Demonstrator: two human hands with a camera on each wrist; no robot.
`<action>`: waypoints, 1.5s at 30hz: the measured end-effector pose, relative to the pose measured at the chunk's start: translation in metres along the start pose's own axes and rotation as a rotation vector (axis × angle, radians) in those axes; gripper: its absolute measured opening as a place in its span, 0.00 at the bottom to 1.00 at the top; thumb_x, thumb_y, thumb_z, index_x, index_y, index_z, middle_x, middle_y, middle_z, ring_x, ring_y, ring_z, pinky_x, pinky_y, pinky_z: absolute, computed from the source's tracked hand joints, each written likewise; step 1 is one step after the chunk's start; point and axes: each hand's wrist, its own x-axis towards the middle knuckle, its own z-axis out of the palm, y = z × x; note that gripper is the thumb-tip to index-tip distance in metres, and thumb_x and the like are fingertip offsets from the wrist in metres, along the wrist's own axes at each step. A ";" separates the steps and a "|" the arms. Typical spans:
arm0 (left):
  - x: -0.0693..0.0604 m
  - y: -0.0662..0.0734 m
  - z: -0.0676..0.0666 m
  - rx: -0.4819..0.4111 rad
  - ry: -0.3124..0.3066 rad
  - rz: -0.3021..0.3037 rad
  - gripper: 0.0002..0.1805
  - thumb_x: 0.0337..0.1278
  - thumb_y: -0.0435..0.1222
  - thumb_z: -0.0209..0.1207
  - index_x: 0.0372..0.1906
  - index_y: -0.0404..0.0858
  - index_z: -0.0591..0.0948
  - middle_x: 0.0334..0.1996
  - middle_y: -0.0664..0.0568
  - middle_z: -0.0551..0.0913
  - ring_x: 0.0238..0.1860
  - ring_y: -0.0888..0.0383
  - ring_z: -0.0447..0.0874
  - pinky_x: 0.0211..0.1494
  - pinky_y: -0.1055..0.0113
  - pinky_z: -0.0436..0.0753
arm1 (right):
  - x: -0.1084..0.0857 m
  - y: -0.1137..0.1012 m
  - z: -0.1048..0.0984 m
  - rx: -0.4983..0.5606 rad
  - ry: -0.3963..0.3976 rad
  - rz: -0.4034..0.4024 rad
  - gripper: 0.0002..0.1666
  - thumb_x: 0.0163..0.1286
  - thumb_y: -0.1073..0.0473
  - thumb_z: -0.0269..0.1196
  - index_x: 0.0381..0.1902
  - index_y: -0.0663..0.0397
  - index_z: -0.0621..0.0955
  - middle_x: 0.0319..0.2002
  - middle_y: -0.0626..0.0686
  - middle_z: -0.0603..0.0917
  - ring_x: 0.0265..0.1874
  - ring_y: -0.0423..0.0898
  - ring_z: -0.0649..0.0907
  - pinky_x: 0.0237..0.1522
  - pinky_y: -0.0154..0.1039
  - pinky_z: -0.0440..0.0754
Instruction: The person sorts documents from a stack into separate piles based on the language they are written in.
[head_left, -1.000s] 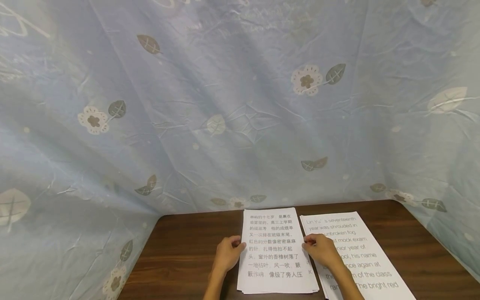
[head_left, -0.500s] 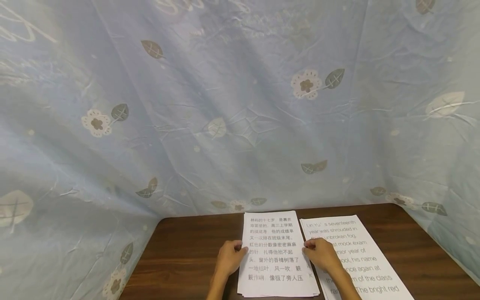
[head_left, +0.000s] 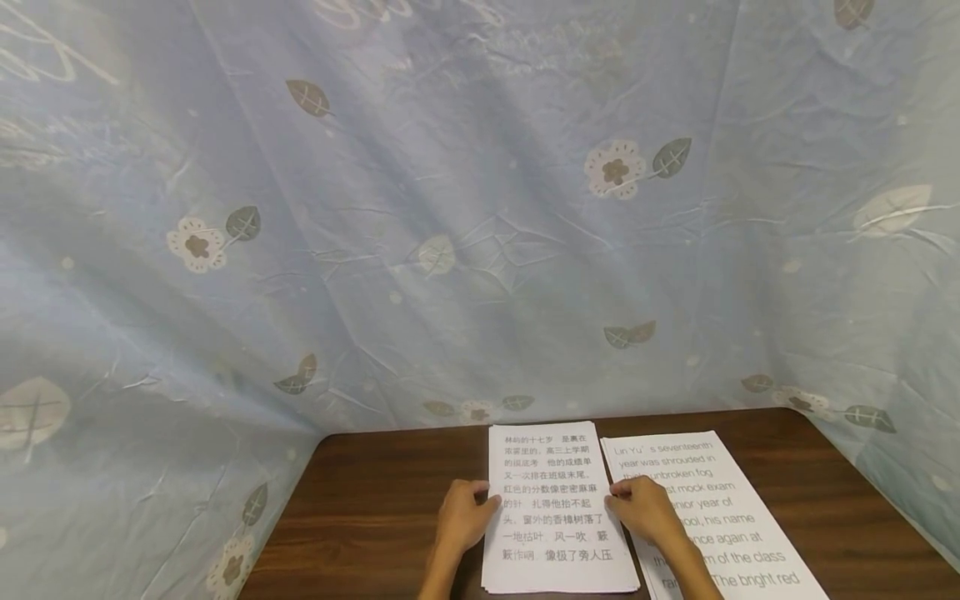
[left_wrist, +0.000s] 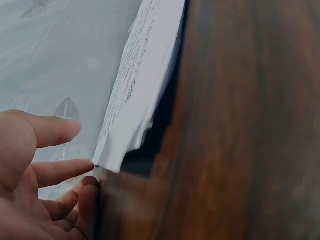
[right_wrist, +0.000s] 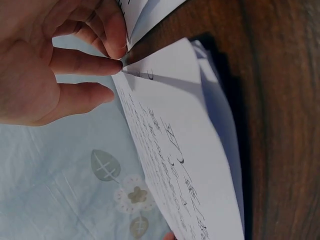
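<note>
A stack of white sheets point(head_left: 558, 575) printed in large Chinese characters lies on the dark wooden table in the head view. At its left edge is my left hand point(head_left: 463, 515), and my right hand point(head_left: 647, 510) is at its right edge. The left wrist view shows a straight index finger point(left_wrist: 67, 171) touching the paper's side, with the thumb held apart from it. Likewise, the right index finger point(right_wrist: 87, 62) meets the opposite edge in the right wrist view, its thumb clear of the paper. Neither hand pinches the sheets.
A second stack of sheets point(head_left: 757, 583) with English text lies close on the right, partly under my right hand and forearm. Brown wooden table point(head_left: 352, 517) extends to the left. A pale blue patterned cloth point(head_left: 480, 333) hangs behind and beside the table.
My left hand has moved slightly right along with the stack's left side. Sheets that stuck out at the stack's lower left and right now line up more evenly. The right hand stays nearly in place.
</note>
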 end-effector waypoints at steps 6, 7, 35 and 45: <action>0.001 0.002 0.001 -0.016 0.003 -0.004 0.21 0.58 0.39 0.72 0.53 0.30 0.89 0.47 0.39 0.86 0.51 0.42 0.85 0.58 0.40 0.83 | -0.001 -0.002 -0.004 -0.003 -0.015 0.003 0.20 0.68 0.58 0.70 0.50 0.71 0.88 0.46 0.64 0.91 0.51 0.65 0.89 0.53 0.59 0.89; 0.002 0.003 0.001 -0.025 -0.001 -0.002 0.21 0.58 0.39 0.72 0.53 0.30 0.89 0.47 0.39 0.86 0.51 0.43 0.85 0.57 0.41 0.83 | -0.001 -0.002 -0.004 0.000 -0.015 0.001 0.20 0.68 0.59 0.70 0.50 0.71 0.88 0.45 0.61 0.92 0.49 0.63 0.90 0.52 0.58 0.89; 0.005 -0.002 -0.021 -0.295 0.025 -0.010 0.21 0.51 0.20 0.65 0.52 0.31 0.89 0.40 0.43 0.90 0.36 0.58 0.86 0.38 0.71 0.82 | -0.009 -0.018 0.003 0.321 -0.034 0.055 0.30 0.61 0.68 0.73 0.62 0.66 0.82 0.42 0.58 0.86 0.31 0.47 0.87 0.30 0.42 0.89; 0.001 -0.018 -0.039 -0.332 -0.008 -0.033 0.21 0.54 0.19 0.64 0.55 0.28 0.87 0.43 0.39 0.89 0.38 0.54 0.85 0.35 0.71 0.83 | -0.009 -0.022 0.011 0.445 -0.090 0.078 0.32 0.61 0.70 0.71 0.65 0.68 0.80 0.43 0.59 0.86 0.35 0.49 0.87 0.37 0.45 0.91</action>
